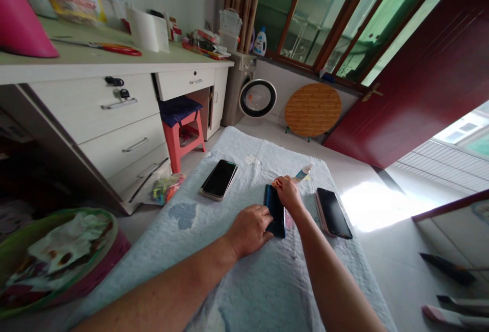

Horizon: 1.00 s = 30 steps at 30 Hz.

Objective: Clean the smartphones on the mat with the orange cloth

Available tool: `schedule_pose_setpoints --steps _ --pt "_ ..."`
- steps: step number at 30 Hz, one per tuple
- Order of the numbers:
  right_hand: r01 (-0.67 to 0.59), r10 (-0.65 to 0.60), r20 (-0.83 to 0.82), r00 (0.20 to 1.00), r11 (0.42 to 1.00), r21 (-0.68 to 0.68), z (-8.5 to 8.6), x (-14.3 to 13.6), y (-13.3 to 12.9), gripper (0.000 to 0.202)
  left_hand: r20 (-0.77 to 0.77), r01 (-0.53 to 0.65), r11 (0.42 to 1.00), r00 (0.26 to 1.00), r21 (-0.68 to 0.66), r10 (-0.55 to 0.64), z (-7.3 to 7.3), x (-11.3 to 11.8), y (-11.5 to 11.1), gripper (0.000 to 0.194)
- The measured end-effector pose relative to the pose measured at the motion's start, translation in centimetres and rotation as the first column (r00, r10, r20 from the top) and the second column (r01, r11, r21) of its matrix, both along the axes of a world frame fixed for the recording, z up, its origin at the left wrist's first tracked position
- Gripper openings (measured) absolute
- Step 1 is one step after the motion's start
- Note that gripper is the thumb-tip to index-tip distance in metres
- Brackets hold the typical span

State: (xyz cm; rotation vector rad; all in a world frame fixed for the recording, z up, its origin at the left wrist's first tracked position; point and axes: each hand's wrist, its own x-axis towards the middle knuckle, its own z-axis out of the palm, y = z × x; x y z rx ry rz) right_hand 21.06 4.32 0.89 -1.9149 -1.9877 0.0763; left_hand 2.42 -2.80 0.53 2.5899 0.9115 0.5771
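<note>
A dark blue smartphone [274,214] lies in the middle of the pale blue cloth cover [214,230]. Fingers of my left hand [252,227] grip its left and lower edge. At the phone's upper end, my right hand [288,193] is closed and presses a small orange cloth [275,183], mostly hidden under the fingers, against the surface. Left of my hands lies a black-screened phone [220,178] with a light edge. To the right, another dark-screened phone [333,213] rests in a pinkish case or cover. Just beyond my right hand is a small clear bottle [303,173] with a blue label.
On the left stands a white desk [95,113] with scissors [118,48] and a paper roll [147,30] on top. A red stool [185,136] is tucked beneath it. A waste basket [110,235] sits at lower left. Behind are an open washing-machine door [257,98] and a round wooden tabletop [313,109].
</note>
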Motion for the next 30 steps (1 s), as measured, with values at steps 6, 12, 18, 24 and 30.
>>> schedule_pose_setpoints --steps 6,12,18,24,30 --pt "0.001 0.002 -0.084 0.996 1.000 0.028 -0.3 1.1 -2.3 0.016 -0.003 -0.006 1.000 1.000 -0.002 0.006 0.1 0.0 -0.1 0.019" --pt "-0.033 0.032 -0.143 0.989 0.999 -0.009 0.0 0.9 -4.8 0.014 0.008 -0.002 1.000 1.000 -0.024 0.002 0.1 0.0 0.0 0.017" --pt "-0.092 0.076 -0.205 0.976 0.994 -0.067 0.9 0.6 -7.9 0.017 0.036 0.013 0.999 0.999 -0.050 -0.011 0.0 -0.2 0.2 0.018" --pt "-0.158 0.117 -0.270 0.956 0.978 -0.138 1.9 0.3 -10.1 0.013 0.040 0.049 0.997 0.998 -0.060 -0.046 -0.1 -0.3 0.4 0.017" --pt "-0.222 0.158 -0.270 0.950 0.948 -0.226 3.0 -0.4 -11.5 0.014 0.044 0.053 0.998 0.998 -0.046 -0.051 -0.1 -0.3 0.4 0.018"
